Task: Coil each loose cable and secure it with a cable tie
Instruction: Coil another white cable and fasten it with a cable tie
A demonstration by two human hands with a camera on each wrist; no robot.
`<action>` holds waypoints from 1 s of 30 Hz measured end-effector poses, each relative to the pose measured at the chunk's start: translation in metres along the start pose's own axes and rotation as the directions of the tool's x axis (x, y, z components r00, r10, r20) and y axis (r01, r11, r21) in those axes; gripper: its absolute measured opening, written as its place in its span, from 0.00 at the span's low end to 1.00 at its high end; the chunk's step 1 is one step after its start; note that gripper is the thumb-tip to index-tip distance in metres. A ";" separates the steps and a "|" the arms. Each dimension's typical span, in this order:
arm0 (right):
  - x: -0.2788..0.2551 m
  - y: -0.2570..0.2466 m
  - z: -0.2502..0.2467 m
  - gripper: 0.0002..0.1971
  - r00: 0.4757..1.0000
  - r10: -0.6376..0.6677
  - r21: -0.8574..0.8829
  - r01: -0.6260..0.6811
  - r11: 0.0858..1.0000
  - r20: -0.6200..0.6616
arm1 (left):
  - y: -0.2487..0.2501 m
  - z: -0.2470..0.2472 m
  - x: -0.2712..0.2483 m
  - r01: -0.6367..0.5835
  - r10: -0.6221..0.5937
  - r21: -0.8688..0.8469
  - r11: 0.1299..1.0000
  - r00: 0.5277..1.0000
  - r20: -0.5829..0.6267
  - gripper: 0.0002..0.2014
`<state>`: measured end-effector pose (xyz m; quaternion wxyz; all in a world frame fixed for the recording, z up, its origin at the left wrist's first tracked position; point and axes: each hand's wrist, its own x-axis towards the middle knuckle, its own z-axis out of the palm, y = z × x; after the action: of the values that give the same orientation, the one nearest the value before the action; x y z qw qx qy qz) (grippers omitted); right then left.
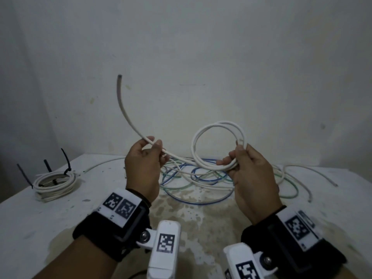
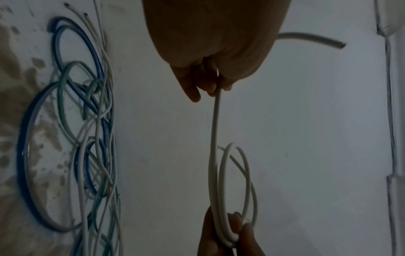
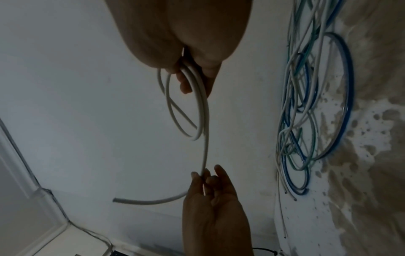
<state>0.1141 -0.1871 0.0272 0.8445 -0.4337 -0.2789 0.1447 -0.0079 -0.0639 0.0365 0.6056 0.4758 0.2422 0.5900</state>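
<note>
While my right hand is gripping the white cable loops above the table, my left hand is pinching its tail; a loosening grip could be letting the loops spring open.

Two hands up over the desk: left hand, right hand. One thick white round cable strung between them, wound into two or three loops at the right hand, with one cut end up above the left hand. One finished coil of thin white cable well off to the left of the left hand, bound with three black plastic cable ties whose tails stick up. One loose tangle of thin blue, green and white cables below and beyond both hands; strands too crossed for an exact count. Three wrist-worn white marker blocks near the forearms.
</note>
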 end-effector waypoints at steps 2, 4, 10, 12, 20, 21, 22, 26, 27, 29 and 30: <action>0.001 -0.001 -0.001 0.16 1.000 -0.017 -0.019 0.017 1.000 0.004 | -0.002 -0.004 0.003 -0.013 0.011 0.063 0.998 0.999 0.038 0.03; 0.003 -0.002 -0.004 0.17 0.999 -0.041 -0.091 0.041 0.995 0.009 | -0.003 -0.007 0.003 -0.034 0.027 0.114 0.993 0.998 0.062 0.09; -0.007 0.000 -0.004 0.18 0.982 -0.138 -0.440 0.183 0.879 0.131 | 0.010 -0.001 -0.005 -0.053 0.051 0.012 0.999 0.993 0.106 0.13; -0.012 -0.001 -0.001 0.17 0.975 -0.151 -0.477 0.212 0.853 0.164 | 0.014 0.000 -0.005 -0.043 0.047 -0.028 0.999 0.988 0.147 0.09; -0.016 0.000 0.004 0.18 0.997 -0.053 -0.283 0.069 0.957 0.064 | 0.003 -0.010 -0.004 -0.134 0.084 0.252 0.958 0.976 0.200 0.09; -0.015 0.001 0.005 0.18 1.000 -0.015 -0.184 0.016 0.983 0.011 | -0.002 -0.011 -0.005 -0.110 0.057 0.254 0.961 0.977 0.207 0.09; -0.013 0.003 0.005 0.17 0.999 0.031 -0.077 -0.033 0.996 -0.038 | -0.007 -0.013 -0.008 -0.072 0.019 0.240 0.968 0.977 0.214 0.10; -0.006 0.014 -0.002 0.16 0.997 0.030 -0.082 -0.036 0.996 -0.069 | -0.013 -0.013 -0.018 0.125 -0.120 -0.003 0.992 0.964 0.238 0.10; -0.006 0.017 -0.004 0.16 0.999 0.004 -0.150 -0.011 0.989 -0.047 | -0.012 -0.012 -0.019 0.149 -0.131 -0.057 0.987 0.961 0.243 0.10; -0.010 0.022 -0.007 0.15 0.999 -0.035 -0.285 0.039 0.958 0.019 | -0.009 -0.009 -0.017 0.174 -0.144 -0.107 0.979 0.958 0.247 0.10; -0.013 0.023 -0.007 0.15 0.997 -0.047 -0.343 0.064 0.937 0.057 | -0.008 -0.007 -0.016 0.187 -0.156 -0.106 0.977 0.955 0.251 0.11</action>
<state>0.1079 -0.1851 0.0009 0.7525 -0.5631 -0.3320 0.0802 -0.0134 -0.0755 0.0226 0.7088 0.4812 0.1688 0.4874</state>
